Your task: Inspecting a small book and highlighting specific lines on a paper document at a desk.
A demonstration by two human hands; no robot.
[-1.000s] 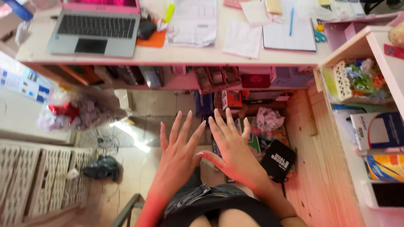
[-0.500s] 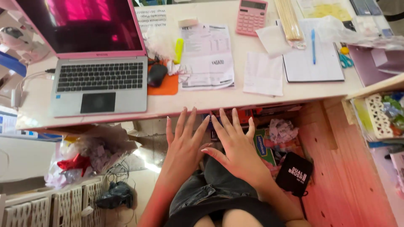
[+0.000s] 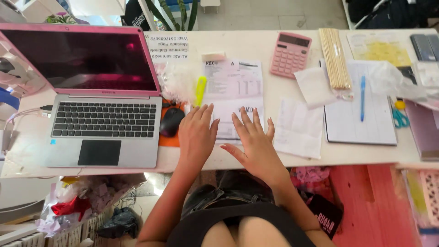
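A small home office or shop desk: left of the left hand [image 3: 196, 133] an open pink laptop [image 3: 91, 98] and a black mouse [image 3: 171, 121], under both hands printed bills [image 3: 233, 87], beyond the right hand [image 3: 256, 144] a pink calculator [image 3: 290, 54], and to its right a notebook [image 3: 359, 110] with 1 blue pen [image 3: 362, 97] and scissors [image 3: 400, 116]

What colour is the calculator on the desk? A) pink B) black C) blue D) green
A: the calculator lying near the top of the desk, beside the bundle of wooden sticks, has a pink body and pink keys.
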